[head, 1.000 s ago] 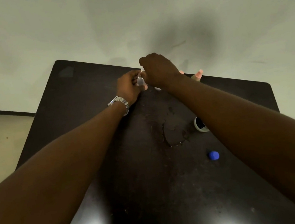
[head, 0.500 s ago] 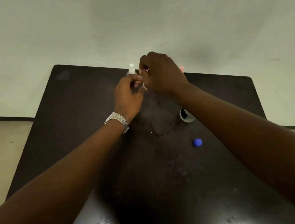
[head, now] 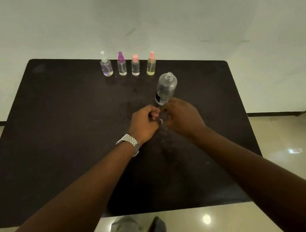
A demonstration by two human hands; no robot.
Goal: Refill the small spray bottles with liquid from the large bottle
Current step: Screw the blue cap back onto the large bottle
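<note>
Left hand (head: 145, 124), right hand (head: 183, 119) back from spray bottles (head: 122, 66), before large bottle (head: 166, 89); grip unclear

Left hand (head: 145, 123) and right hand (head: 182, 119) meet, fingers curled.

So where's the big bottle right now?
Head view: the large bottle stands right of centre on the table, just beyond the right hand and near the yellowish spray bottle.

bare tabletop (head: 64, 136) at left; large bottle (head: 166, 90) and spray bottles (head: 122, 66) ahead
</note>
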